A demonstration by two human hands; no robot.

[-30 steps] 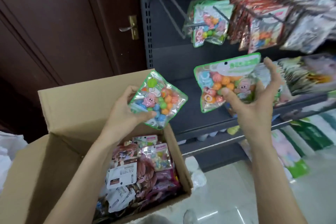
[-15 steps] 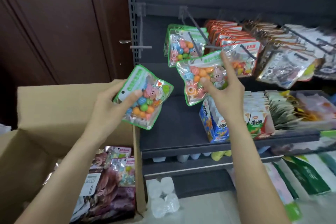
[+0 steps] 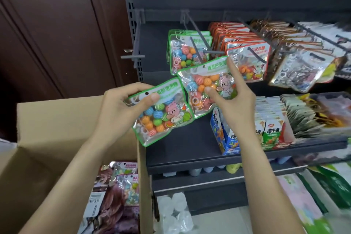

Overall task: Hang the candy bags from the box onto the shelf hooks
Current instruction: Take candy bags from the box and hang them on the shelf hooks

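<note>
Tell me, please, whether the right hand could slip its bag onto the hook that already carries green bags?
Probably yes: the right hand holds its bag just below that hook, whose front end looks bare, and nothing lies between.

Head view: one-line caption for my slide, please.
Left hand and right hand each hold a green-edged candy bag below the shelf hook.

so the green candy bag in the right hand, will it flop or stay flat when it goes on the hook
The green candy bag in the right hand looks like thin glossy film, so it will probably flex and feel slippery. The round candies inside likely shift downward, making it hang bottom-heavy. Those already hanging on the hook sag similarly.
</note>
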